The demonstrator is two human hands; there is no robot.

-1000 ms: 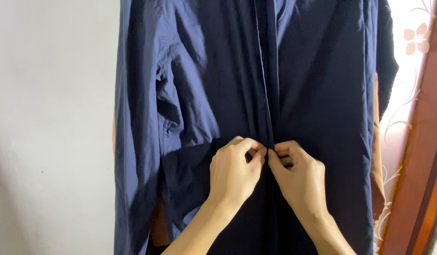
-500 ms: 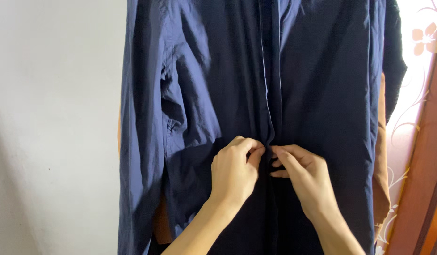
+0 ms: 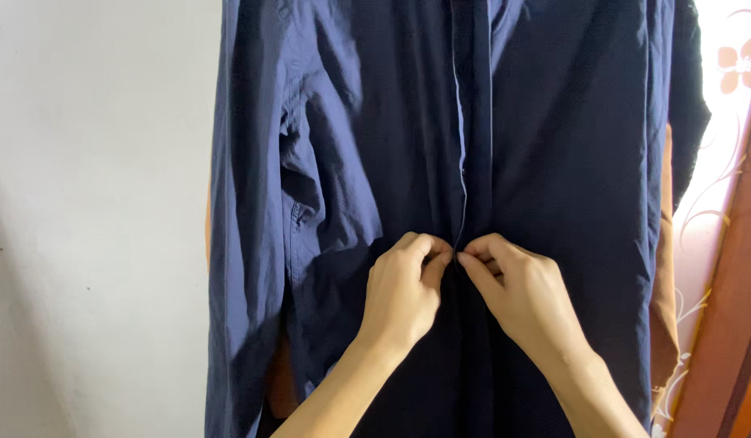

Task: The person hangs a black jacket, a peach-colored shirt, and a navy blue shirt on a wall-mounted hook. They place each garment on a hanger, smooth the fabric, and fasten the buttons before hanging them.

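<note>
Both hands, left (image 3: 404,288) and right (image 3: 517,296), are pinched on the placket (image 3: 473,162) of the hung navy shirt (image 3: 554,162), which looks closed above them, while whatever's below is hidden, so maybe halfway done.

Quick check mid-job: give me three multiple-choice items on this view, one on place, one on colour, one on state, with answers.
1. Where do the hands meet?
A. at the shirt's front placket
B. at the sleeve cuff
C. at the collar

2. What colour is the shirt?
A. white
B. navy blue
C. red

3. How is the shirt placed?
A. folded flat
B. hanging upright
C. crumpled on the floor

Answers: 1 A, the left hand and right hand pinch the placket; 2 B, the shirt is dark blue; 3 B, it drapes down beside the wall.
</note>
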